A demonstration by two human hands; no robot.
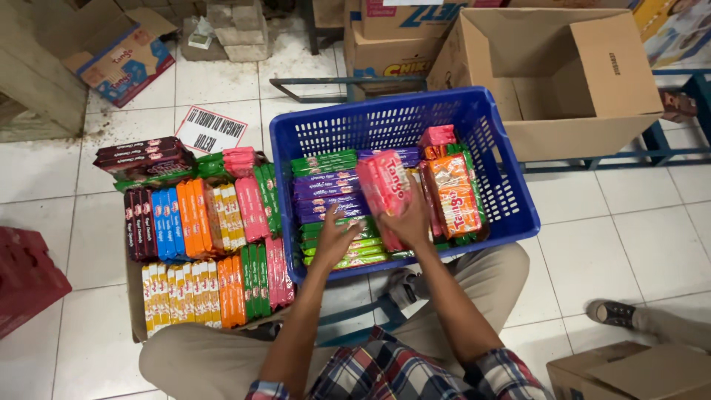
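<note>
While gripped: pink packet (385, 185) above right hand (409, 222).

there is one view only, from a camera worn on the person's head, tilted steeply down over the lap and knees at the bottom of the frame. it sits close, about at arm's reach of the blue basket (511, 200) in the middle. it faces forward across the tiled floor (629, 244), taking in a cardboard box (592, 133) at the upper right and stacked packets (207, 244) at the left.
</note>
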